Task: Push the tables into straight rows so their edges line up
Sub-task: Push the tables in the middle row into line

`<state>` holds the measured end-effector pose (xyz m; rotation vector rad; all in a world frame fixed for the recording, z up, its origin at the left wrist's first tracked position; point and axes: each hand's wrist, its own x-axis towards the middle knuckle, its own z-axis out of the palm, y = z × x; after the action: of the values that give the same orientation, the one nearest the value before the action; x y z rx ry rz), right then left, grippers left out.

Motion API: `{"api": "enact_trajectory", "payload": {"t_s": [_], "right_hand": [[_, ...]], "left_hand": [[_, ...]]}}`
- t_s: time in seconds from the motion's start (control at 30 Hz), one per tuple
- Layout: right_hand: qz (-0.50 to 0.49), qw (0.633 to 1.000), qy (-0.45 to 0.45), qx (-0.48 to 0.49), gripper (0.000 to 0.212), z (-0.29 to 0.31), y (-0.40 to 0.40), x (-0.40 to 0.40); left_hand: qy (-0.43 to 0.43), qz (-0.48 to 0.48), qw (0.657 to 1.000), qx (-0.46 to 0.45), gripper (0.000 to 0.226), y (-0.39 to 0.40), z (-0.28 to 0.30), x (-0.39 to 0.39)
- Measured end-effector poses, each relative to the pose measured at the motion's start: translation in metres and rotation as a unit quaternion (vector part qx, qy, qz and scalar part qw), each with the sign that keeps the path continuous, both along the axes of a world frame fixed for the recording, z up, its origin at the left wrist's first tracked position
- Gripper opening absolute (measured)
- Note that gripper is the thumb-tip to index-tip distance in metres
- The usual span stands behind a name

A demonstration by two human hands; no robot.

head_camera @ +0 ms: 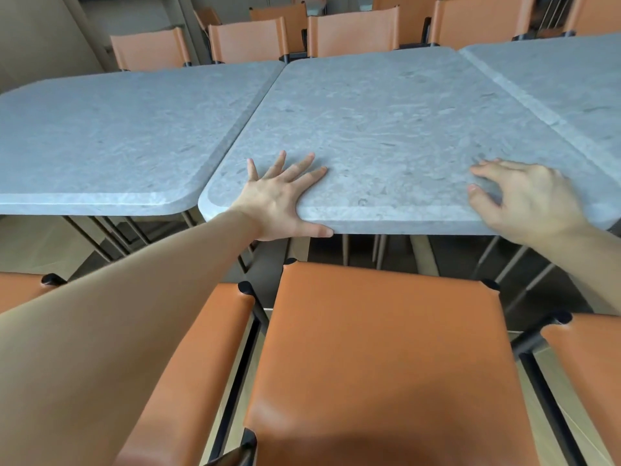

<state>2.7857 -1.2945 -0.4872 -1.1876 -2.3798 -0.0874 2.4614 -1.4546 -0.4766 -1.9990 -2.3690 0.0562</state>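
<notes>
right table [571,79]: cut off by frame edge | table legs [381,250]: mostly hidden

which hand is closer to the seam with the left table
Left. The left hand lies flat near the middle table's left corner, beside the left table; the right hand rests near its right end.

An orange leather chair seat [386,364] sits nearest, flanked by two more seats [188,371] [591,361]. Orange chair backs [353,31] line the far side.
</notes>
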Motion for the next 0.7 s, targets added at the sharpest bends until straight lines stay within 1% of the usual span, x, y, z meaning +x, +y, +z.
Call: {"api": "enact_trajectory", "payload": {"t_s": [0.1,0.17,0.2,0.27,0.33,0.37,0.43,0.47,0.6,0.7], "right_hand": [[0.021,1.000,-0.014,-0.010,0.083,-0.001,0.002,0.002],[0.054,0.998,-0.025,-0.026,0.087,0.002,0.001,0.005],[0.072,0.996,-0.046,-0.034,0.088,0.004,-0.001,0.006],[0.103,0.985,-0.129,-0.040,0.095,0.009,-0.002,0.008],[0.111,0.971,-0.206,-0.053,0.106,0.010,-0.001,0.010],[0.104,0.967,-0.227,-0.061,0.113,0.011,0.001,0.010],[0.088,0.964,-0.241,-0.070,0.125,0.013,0.003,0.008],[0.086,0.964,-0.242,-0.072,0.126,0.014,0.003,0.006],[0.086,0.965,-0.229,-0.098,0.124,0.016,0.004,0.003],[0.084,0.964,-0.229,-0.103,0.117,0.018,0.003,0.002]], "left_hand": [[-0.006,-0.005,1.000,-0.020,0.112,0.002,0.002,-0.001],[-0.012,-0.002,1.000,-0.026,0.112,0.003,0.003,-0.001],[-0.014,0.000,1.000,-0.026,0.112,0.003,0.004,-0.001],[-0.019,-0.001,1.000,-0.024,0.113,0.003,0.003,-0.001],[-0.022,-0.005,1.000,-0.019,0.114,0.003,0.001,-0.003],[-0.021,-0.007,1.000,-0.017,0.115,0.004,0.000,-0.003],[-0.018,-0.008,1.000,-0.014,0.115,0.004,-0.001,-0.004],[-0.017,-0.007,1.000,-0.015,0.114,0.004,-0.001,-0.004],[-0.012,-0.007,1.000,-0.027,0.114,0.003,0.001,-0.004],[0.000,-0.014,0.999,-0.033,0.114,0.004,0.002,-0.003]]}}
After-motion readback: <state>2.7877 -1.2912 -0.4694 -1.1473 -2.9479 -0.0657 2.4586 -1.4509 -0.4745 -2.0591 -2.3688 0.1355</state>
